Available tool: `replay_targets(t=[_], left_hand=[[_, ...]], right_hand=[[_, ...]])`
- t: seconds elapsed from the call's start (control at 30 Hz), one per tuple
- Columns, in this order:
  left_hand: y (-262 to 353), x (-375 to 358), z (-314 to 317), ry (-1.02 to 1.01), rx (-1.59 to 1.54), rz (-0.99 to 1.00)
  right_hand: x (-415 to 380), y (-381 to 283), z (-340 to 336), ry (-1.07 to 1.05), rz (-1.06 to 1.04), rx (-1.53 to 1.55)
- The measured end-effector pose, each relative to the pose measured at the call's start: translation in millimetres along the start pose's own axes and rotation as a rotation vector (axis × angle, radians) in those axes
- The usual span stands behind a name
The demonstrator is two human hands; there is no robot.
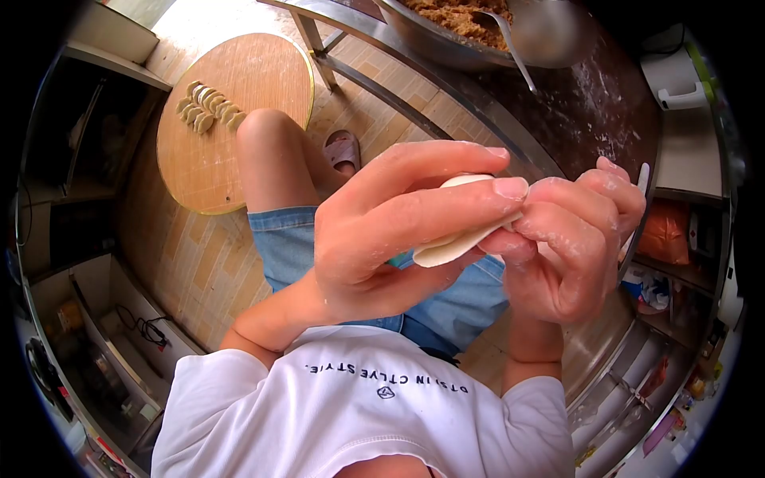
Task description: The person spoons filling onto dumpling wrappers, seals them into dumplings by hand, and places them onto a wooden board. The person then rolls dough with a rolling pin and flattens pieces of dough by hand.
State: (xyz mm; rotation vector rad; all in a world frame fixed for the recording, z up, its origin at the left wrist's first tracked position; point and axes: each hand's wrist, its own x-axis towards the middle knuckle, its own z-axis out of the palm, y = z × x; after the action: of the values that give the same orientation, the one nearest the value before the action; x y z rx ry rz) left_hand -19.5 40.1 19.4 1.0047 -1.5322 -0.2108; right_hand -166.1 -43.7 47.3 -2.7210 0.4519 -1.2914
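A pale, folded dumpling wrapper (443, 252) is held up between my two hands, above my lap. My left hand (398, 219) curls round it, with the fingers over the near side and the thumb beneath. At the wrapper's right end, the bent fingers and thumb of my right hand (567, 239) pinch its edge. Both hands have white flour on the skin. The inside of the wrapper is hidden by my left fingers. A narrow white strip (643, 177) shows just past my right knuckles.
A metal bowl (398, 28) of brown filling (454, 20) with a spoon (510, 49) stands on the flour-dusted dark table (586, 111). Lower left, a round wooden board (191, 171) carries rows of dumplings (209, 107). Shelves (677, 275) stand at the right.
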Motion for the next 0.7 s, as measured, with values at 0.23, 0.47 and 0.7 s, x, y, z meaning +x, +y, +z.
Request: replay_targets(t=[0.23, 0.47, 0.7], left_hand=[[-2.3, -3.6, 0.5, -0.032, -0.197, -0.123], [-7.9, -8.6, 4.2, 0.188, -0.220, 0.025], [-16.8, -10.5, 24.5, 0.381, -0.240, 0.114]], right_hand=[[-3.4, 5.3, 6.7, 0.032, 0.006, 0.073], [-8.0, 2.7, 3.7, 0.062, -0.063, -0.030], [0.4, 4.6, 3.1, 0.015, -0.037, 0.073]])
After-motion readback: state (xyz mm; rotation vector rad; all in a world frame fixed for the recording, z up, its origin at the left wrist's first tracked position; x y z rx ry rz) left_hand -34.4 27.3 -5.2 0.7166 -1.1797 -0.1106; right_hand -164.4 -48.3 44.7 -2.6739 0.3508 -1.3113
